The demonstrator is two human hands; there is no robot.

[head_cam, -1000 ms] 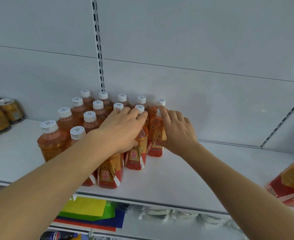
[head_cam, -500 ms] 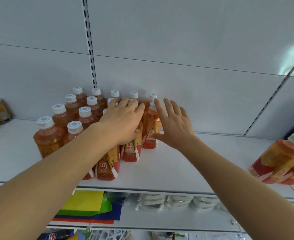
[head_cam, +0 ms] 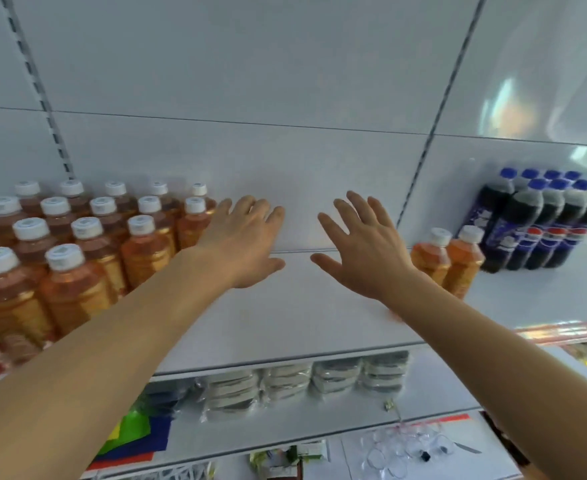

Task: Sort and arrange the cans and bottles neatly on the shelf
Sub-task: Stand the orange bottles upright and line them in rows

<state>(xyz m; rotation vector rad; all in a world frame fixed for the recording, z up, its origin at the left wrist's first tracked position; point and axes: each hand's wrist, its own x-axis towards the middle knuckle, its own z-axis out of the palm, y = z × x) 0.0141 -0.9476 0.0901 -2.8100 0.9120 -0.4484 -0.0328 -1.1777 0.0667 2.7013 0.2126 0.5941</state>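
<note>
Several orange tea bottles (head_cam: 77, 244) with white caps stand in tight rows on the left of the white shelf (head_cam: 285, 323). My left hand (head_cam: 247, 240) hovers just right of that group with straight fingers and holds nothing. My right hand (head_cam: 361, 244) is spread open over the bare middle of the shelf, empty too. Two more orange tea bottles (head_cam: 448, 261) stand apart to the right of my right hand. Behind them at the far right stand several dark cola bottles (head_cam: 541, 220) with blue caps.
The white back wall has slotted uprights (head_cam: 434, 133). The shelf below holds wrapped grey packs (head_cam: 306, 382) and coloured sheets (head_cam: 136, 434). A red strip (head_cam: 569, 332) runs along the shelf's front edge at the right.
Both hands have come off the tea bottles and moved right over the bare shelf. The view has swung right, bringing the two separate tea bottles and the cola bottles into sight.
</note>
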